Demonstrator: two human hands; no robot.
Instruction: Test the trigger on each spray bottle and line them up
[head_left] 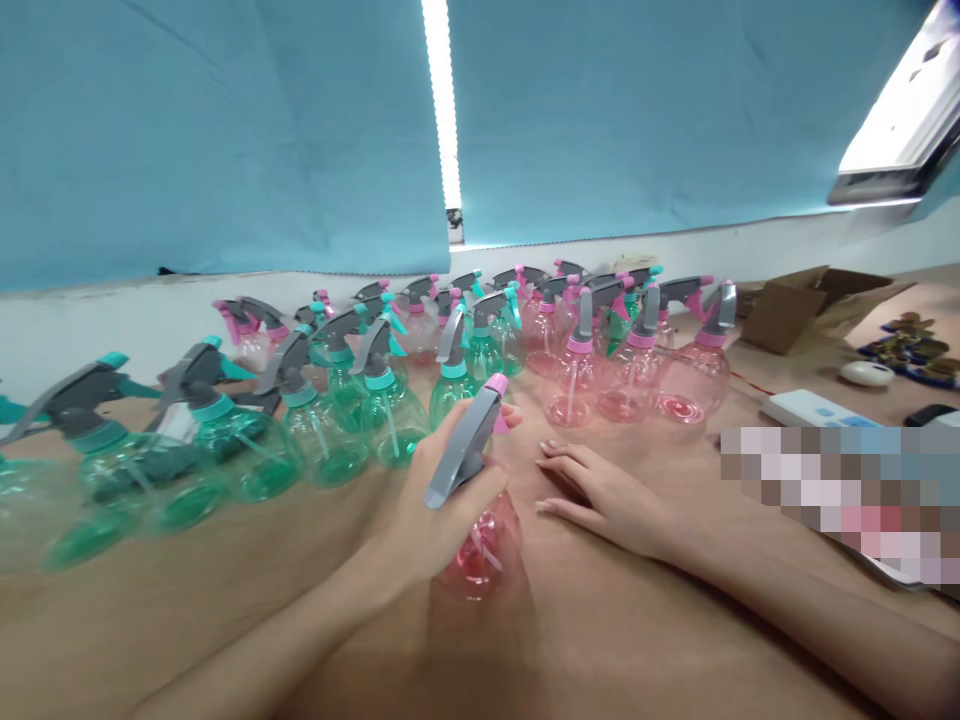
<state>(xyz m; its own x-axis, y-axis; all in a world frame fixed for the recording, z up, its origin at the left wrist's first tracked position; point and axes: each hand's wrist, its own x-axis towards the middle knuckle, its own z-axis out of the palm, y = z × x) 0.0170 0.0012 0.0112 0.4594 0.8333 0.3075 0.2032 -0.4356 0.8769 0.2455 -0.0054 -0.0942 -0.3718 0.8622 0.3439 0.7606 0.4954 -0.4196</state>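
A clear pink spray bottle (484, 550) with a grey and pink trigger head stands upright at the centre, nearest to me. My left hand (450, 490) is wrapped round its neck, just under the head. To the right of it my right hand (596, 495) lies on the brown table (360, 650), fingers apart and pointing left, holding nothing. Green spray bottles (322, 450) stand in a row to the left. Pink spray bottles (570, 385) stand beyond my right hand, their heads turned different ways.
More green and pink bottles crowd the back by the wall. At the right are an open cardboard box (784, 315), a white rounded object (866, 374), a white device (817, 410), gold-coloured pieces (911, 345) and a blurred-out flat item (870, 510).
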